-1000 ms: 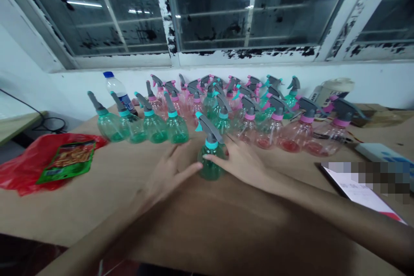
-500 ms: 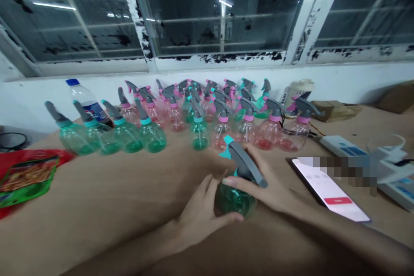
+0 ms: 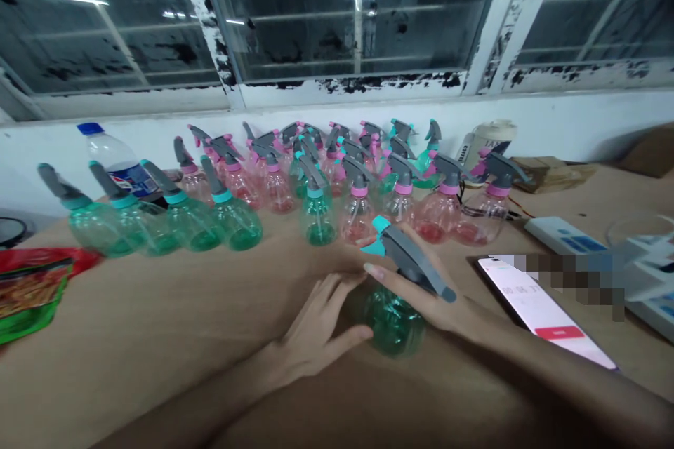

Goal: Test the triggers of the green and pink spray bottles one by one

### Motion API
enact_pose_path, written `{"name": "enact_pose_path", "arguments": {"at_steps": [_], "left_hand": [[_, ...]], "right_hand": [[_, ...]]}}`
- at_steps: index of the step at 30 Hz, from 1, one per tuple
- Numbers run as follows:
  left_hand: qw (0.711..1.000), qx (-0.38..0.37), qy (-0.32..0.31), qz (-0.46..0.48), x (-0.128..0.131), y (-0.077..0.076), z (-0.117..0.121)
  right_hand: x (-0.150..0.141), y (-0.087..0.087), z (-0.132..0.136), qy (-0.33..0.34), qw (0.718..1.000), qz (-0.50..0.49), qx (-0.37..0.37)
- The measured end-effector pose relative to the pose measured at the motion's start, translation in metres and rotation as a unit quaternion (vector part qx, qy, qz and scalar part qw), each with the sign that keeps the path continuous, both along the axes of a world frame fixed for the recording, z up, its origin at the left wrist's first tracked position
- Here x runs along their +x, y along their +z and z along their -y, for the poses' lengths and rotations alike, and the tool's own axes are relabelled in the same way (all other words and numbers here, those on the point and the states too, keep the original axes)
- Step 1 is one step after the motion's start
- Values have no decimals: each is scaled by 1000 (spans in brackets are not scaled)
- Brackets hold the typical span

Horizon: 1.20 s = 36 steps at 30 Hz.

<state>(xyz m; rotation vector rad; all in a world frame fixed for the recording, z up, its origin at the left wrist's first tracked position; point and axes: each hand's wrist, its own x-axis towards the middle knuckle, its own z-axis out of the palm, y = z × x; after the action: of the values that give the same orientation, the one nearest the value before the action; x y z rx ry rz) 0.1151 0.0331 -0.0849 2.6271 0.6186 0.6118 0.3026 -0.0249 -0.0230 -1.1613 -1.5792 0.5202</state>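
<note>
A green see-through spray bottle (image 3: 399, 326) with a grey and turquoise trigger head stands on the brown table (image 3: 173, 323) in front of me. My right hand (image 3: 421, 291) is wrapped round its neck, just under the trigger head, with the thumb across the front. My left hand (image 3: 319, 326) is beside the bottle on its left, fingers stretched out and thumb apart, holding nothing. A small gap shows between the left thumb and the bottle. Behind them stands a green spray bottle (image 3: 319, 221) in the front row, next to a pink one (image 3: 358, 214).
Several green spray bottles (image 3: 236, 221) stand at the left, before a blue-capped drink bottle (image 3: 121, 165). More pink and green ones line the wall. A lit phone (image 3: 547, 316) and a white device (image 3: 569, 235) lie right. A red and green food packet (image 3: 36, 287) lies left.
My left hand has let go of the green spray bottle and drawn slightly left, its fingers straightening. My right hand keeps its hold at the neck. The view has shifted a little.
</note>
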Motion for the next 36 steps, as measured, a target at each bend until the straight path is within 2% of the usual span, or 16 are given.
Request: {"name": "enact_pose_path", "arguments": {"at_steps": [3,5,9,12,15,20,26,36], "left_hand": [[994,59,82,-41,1,-6,-11],[984,111,111,-86,7,-11,-14],[975,165,91,-116,16,-17,-9],[980,149,65,-117,16,-16,-5],[982,126,68,-126,14,-14,-4],[983,117,62,-125,14,-14,-6],[981,125,57,-137,14,-13,-7],[983,124,47,-126,14,-11,-8]], "right_hand": [[1,0,-1,2,1000,4,-6],[1,0,-1,-11,1000,9,3],[0,2,-1,1,1000,10,-4],[0,4,0,6,1000,17,-7],[1,5,2,-3,999,31,-5],[2,0,4,-9,999,8,-50],[1,3,6,-25,999,9,-21],[2,2,6,-31,999,24,-29]]}}
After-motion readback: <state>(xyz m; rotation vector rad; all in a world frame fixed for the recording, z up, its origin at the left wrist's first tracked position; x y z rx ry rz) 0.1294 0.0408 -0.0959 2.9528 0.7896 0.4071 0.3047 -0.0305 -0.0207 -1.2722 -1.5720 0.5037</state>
